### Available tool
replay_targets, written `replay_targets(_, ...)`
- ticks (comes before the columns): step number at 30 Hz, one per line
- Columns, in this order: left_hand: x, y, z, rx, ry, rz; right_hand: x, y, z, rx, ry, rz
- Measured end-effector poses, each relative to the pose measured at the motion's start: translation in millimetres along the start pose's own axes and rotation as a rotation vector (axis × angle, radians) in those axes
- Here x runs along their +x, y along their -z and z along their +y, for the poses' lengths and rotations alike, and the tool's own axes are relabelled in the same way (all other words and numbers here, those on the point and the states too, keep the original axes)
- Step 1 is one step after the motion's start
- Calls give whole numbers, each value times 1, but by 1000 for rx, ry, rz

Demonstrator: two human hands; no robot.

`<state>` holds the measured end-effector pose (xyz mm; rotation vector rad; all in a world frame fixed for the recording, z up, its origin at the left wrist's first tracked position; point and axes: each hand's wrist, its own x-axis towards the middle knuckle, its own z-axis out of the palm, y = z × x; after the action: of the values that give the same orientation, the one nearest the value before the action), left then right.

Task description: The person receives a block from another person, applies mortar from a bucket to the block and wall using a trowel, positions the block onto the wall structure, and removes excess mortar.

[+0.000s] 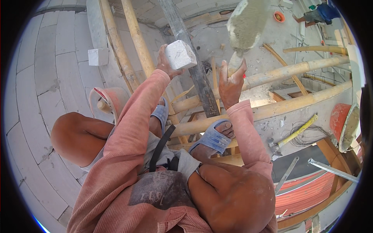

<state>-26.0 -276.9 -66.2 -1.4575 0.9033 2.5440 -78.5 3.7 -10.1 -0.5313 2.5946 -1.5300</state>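
A white block piece (181,54) sits in my left hand (166,64), its fingers wrapped round the near and left sides. Up and to the right, my right hand (232,81) grips the pale handle of a trowel (245,27). Its blade points away from me and carries grey mortar. Block and trowel are apart, both raised over bamboo poles and a dark timber post (194,70). A second small white block (98,56) rests left of my left hand, beside the block wall.
Bamboo poles (283,75) cross between me and the floor far below. At left stand a block wall (42,81) and a bucket (110,101). A hammer (297,130), coiled wire (309,136) and a red mortar bucket (342,122) lie at right. Another person (320,14) is at far right.
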Motion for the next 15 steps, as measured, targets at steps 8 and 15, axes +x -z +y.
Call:
replay_targets(8, -17, -2, 4, 40, 11, 105, 28, 10, -7, -95, -132, -474)
replay_targets(15, -6, -9, 0, 75, -17, 75, -12, -21, 20, -52, -20, -152)
